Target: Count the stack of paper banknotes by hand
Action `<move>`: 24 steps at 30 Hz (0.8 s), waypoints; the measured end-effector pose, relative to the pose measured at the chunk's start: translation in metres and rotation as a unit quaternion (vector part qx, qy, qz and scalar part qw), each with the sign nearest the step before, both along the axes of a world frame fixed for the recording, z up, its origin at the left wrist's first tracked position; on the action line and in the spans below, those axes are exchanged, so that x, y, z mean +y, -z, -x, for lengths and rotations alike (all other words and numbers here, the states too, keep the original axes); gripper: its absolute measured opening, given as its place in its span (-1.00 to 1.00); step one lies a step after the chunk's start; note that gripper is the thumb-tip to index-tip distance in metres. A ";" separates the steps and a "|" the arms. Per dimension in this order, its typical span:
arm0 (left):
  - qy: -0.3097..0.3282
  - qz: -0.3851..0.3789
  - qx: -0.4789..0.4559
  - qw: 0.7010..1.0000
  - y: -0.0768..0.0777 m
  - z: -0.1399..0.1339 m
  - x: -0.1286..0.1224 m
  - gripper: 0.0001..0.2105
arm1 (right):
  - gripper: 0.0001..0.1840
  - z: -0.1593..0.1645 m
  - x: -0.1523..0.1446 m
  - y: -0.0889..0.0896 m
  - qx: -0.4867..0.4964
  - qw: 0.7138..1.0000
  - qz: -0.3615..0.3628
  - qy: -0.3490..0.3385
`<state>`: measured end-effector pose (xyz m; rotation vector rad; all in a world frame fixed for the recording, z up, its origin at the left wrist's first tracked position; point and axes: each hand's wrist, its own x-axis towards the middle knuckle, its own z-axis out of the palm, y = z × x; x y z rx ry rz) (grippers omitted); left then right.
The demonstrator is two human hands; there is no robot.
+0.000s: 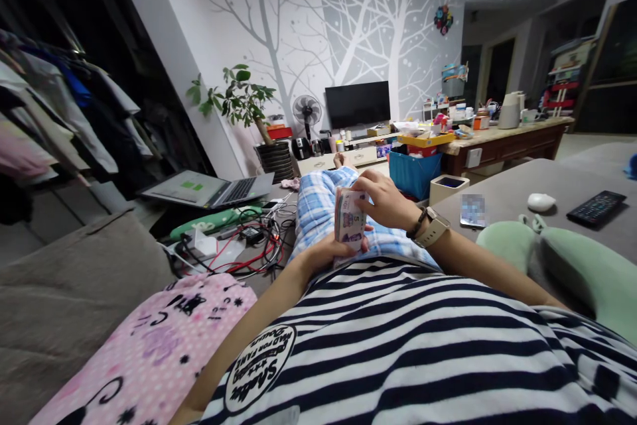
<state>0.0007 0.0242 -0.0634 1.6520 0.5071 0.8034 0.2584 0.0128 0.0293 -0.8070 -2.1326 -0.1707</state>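
A thick stack of cards [350,218] stands upright above my lap. Its front card is pale, with a figure 5 and small cartoon drawings in pink and purple. My left hand [334,250] is wrapped round the lower end, thumb across the front and fingertips showing at the right edge. From the right, my right hand [382,198] pinches the upper right side of the stack, its fingers bent over the top corner. Whether it holds one card or several there, I cannot tell. A beaded bracelet and a watch [432,229] are on the right wrist.
To the left lie an open laptop [209,191], tangled cables [269,246] and a pink pillow [164,339]. On the right are a green neck pillow [587,266], a phone [474,211], a white mouse [541,202] and a black remote [596,208]. A blue bin [414,173] stands ahead.
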 end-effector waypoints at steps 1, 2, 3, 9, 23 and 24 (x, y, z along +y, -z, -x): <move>0.016 0.003 0.020 1.000 -0.004 0.001 -0.004 -0.29 | -0.77 -0.002 0.000 -0.001 -0.009 1.000 0.000 -0.001; 0.025 0.005 0.029 0.999 -0.008 0.002 -0.007 -0.25 | -0.77 -0.003 0.000 -0.002 -0.016 1.000 0.000 -0.001; 0.028 0.006 0.030 0.999 -0.012 0.003 -0.011 -0.24 | -0.77 -0.004 0.000 -0.003 -0.022 1.000 0.000 -0.002; 0.026 0.006 0.028 0.999 -0.019 0.004 -0.016 -0.29 | -0.73 -0.001 -0.002 -0.004 -0.017 1.000 -0.014 -0.006; -0.009 0.017 -0.033 0.999 -0.018 -0.003 -0.016 -0.50 | -0.65 0.009 0.019 0.006 0.178 0.979 0.049 -0.085; -0.003 0.017 -0.033 0.999 -0.023 -0.004 -0.021 -0.50 | -0.57 0.012 0.020 0.009 0.227 0.963 0.092 -0.112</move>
